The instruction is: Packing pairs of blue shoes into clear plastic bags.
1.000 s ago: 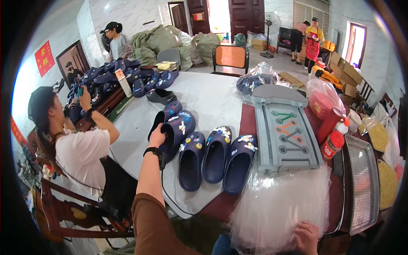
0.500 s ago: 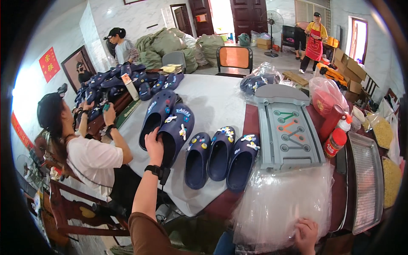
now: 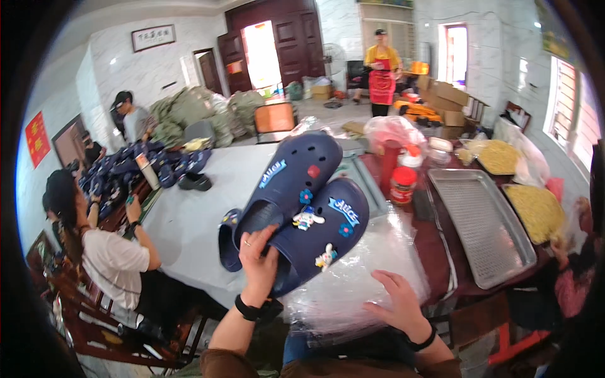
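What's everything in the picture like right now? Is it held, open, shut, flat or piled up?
Left hand, gripping the pair of blue shoes near their heels
Pair of blue shoes, held, toes pointing away from the person
Clear plastic bags, stacked flat
Right hand, open, fingers spread
Red-lidded jar, upright, lid on
Metal tray, lying flat
Yellow bits, heaped
Big wooden door, open
Sacks, bulging, piled up

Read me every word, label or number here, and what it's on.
I won't quote wording, only place it.
Two navy clogs, in the left hand: white letters on light-blue banner charms, clear.
Red wall poster: blurred characters.
Framed wall sign: dark characters, too small.
Red jar: label too small to read.
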Tool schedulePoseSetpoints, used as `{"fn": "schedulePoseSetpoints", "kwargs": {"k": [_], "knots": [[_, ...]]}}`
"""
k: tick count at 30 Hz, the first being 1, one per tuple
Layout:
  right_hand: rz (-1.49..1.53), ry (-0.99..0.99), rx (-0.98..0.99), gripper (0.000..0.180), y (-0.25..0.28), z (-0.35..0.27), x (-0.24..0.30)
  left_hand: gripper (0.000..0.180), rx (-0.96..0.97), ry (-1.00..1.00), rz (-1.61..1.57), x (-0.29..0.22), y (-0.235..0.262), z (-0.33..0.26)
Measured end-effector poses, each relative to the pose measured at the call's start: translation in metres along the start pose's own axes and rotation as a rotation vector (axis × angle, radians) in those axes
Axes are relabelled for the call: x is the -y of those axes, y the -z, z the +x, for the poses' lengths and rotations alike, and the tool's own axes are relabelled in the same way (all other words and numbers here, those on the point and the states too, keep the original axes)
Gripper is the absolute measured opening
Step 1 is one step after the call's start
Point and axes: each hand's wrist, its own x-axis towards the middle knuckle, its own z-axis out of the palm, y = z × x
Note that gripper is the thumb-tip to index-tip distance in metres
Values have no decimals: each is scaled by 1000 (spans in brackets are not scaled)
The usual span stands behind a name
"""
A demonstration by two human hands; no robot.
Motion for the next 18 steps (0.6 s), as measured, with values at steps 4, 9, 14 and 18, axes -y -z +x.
{"fn": "schedulePoseSetpoints", "kwargs": {"k": [4, 9, 14, 18], "knots": [[339, -122, -89, 119, 1, 6, 9, 39, 18, 155, -167, -52, -53, -33], [672, -259, -232, 149, -30, -3, -6, 42, 52, 263, -216, -85, -83, -80], [858, -321, -311, 121, -59, -13, -46, 50, 289, 208, -213, -86, -76, -98], [692, -465, -254, 94, -55, -11, -55, 66, 646, 234, -297, -60, -64, -118]]}}
